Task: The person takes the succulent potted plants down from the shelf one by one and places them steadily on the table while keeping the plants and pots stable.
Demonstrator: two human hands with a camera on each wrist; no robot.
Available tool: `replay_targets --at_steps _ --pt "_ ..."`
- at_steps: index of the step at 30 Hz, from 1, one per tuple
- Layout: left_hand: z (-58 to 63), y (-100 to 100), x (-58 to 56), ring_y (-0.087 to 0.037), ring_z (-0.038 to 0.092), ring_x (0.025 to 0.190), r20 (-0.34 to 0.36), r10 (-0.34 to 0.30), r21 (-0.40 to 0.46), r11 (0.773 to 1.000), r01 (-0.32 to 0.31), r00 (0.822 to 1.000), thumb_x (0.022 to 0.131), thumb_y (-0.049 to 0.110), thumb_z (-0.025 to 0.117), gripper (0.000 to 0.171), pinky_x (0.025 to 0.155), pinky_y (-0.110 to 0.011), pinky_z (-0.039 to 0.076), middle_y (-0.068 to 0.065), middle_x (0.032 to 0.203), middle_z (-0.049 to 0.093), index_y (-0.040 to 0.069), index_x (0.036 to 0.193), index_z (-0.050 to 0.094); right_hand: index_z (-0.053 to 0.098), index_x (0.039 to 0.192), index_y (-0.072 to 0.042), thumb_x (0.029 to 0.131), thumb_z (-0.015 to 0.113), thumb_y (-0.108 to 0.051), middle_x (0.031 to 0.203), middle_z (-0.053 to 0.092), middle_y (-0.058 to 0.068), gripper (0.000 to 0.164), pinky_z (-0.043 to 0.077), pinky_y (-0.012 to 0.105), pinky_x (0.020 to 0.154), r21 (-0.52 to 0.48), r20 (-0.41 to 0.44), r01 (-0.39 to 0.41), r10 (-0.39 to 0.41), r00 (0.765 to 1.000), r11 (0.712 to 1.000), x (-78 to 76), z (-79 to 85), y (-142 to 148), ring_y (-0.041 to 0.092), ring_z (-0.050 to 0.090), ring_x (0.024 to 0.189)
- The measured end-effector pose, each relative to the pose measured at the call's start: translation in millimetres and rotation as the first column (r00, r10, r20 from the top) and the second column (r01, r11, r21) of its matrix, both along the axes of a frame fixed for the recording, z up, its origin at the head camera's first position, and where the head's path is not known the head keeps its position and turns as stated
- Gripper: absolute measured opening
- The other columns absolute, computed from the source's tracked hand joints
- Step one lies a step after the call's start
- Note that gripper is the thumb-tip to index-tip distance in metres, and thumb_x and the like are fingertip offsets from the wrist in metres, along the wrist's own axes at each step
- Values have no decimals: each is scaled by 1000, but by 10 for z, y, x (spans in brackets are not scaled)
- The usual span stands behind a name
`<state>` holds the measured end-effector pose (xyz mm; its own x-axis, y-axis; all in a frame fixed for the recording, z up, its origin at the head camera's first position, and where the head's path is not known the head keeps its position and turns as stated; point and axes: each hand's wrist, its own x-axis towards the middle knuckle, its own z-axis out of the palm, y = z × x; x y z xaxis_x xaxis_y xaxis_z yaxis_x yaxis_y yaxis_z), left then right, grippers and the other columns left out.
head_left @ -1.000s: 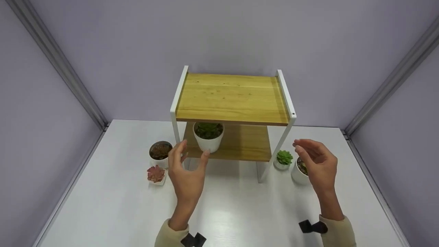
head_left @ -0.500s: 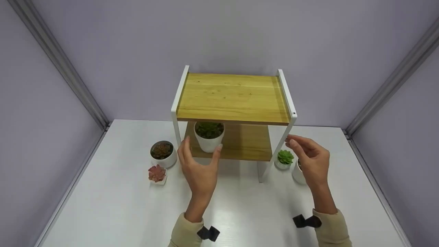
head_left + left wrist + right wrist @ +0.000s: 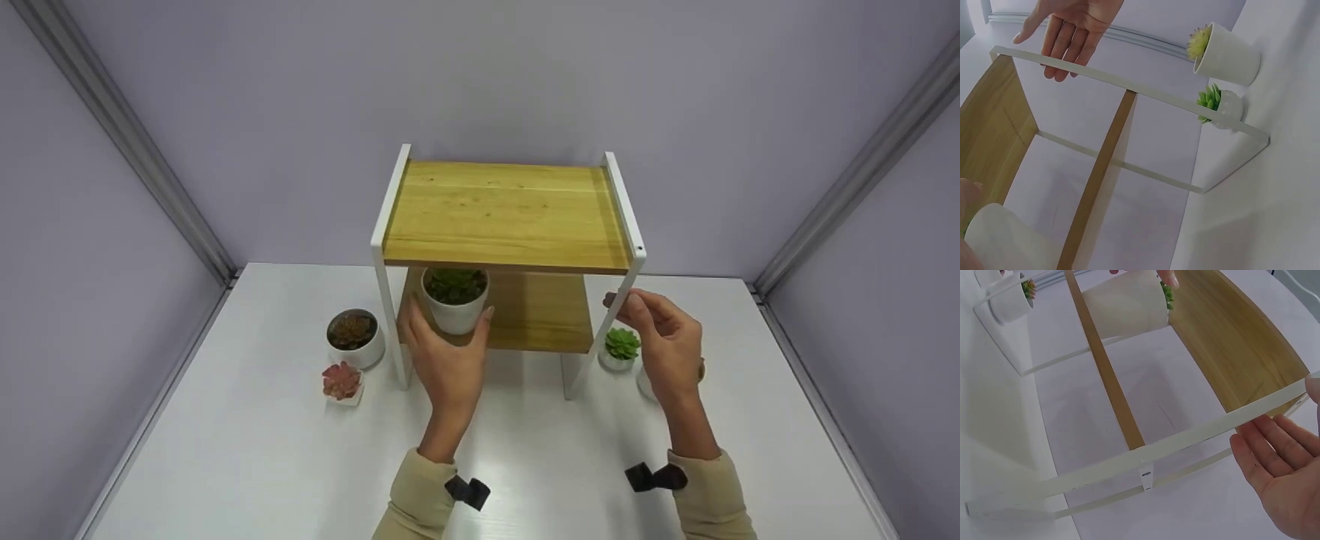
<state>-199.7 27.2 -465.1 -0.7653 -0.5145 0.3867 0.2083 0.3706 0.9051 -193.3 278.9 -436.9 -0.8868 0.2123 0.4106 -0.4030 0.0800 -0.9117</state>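
Note:
On the lower board of a two-tier wooden shelf rack (image 3: 506,214) stands a white pot with a green succulent (image 3: 456,313). My left hand (image 3: 450,367) reaches in from the front, thumb at the pot's right side and fingers at its left. The fingers are spread, not visibly closed on the pot. My right hand (image 3: 667,349) is at the rack's right white upright. In the right wrist view, the fairly straight fingers of that hand (image 3: 1289,472) pass behind the white frame (image 3: 1185,439), with the thumb near its other side.
Left of the rack are a round white pot with a brownish succulent (image 3: 354,337) and a small pink succulent (image 3: 342,381). A small green succulent (image 3: 622,345) stands to the right, beside a white pot (image 3: 1230,56) partly hidden by my right hand in the head view.
My left hand has moved right and forward, from in front of the rack to around the pot. The right hand has moved left to the rack's upright. The pot has stayed put.

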Motion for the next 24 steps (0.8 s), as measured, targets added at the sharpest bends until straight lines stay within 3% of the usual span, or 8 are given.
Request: replay_targets --at_steps 6,12,17,24 --pt "-32 7 -115 -37 46 144 -18 12 11 1000 -12 1000 79 33 94 107 115 -60 43 -22 159 38 0 160 32 76 118 -2 109 59 -19 105 83 5 26 61 27 94 23 24 30 -30 999 999 -22 1 -54 16 80 99" --pt "-40 68 -236 -39 44 143 -43 57 -3 998 -57 997 80 27 93 104 113 -59 45 -25 158 38 -3 158 32 74 116 6 109 58 -16 102 83 5 28 63 30 90 -15 2 19 -19 1000 1000 -52 -11 -111 18 80 96" --pt "-16 121 -333 -40 40 146 -24 86 5 996 -86 996 79 26 92 108 119 -58 41 -26 159 37 -5 160 28 74 112 6 109 58 -14 100 82 4 26 63 29 88 -33 -2 10 -10 1000 999 -75 -18 -147 17 80 92" --pt "5 198 -416 -40 37 151 -22 94 56 994 -93 995 77 36 95 120 124 -58 35 -25 163 33 -4 163 20 74 109 8 109 57 -14 97 81 2 27 64 30 87 -38 -6 29 -29 1000 999 -96 4 -184 17 79 89"
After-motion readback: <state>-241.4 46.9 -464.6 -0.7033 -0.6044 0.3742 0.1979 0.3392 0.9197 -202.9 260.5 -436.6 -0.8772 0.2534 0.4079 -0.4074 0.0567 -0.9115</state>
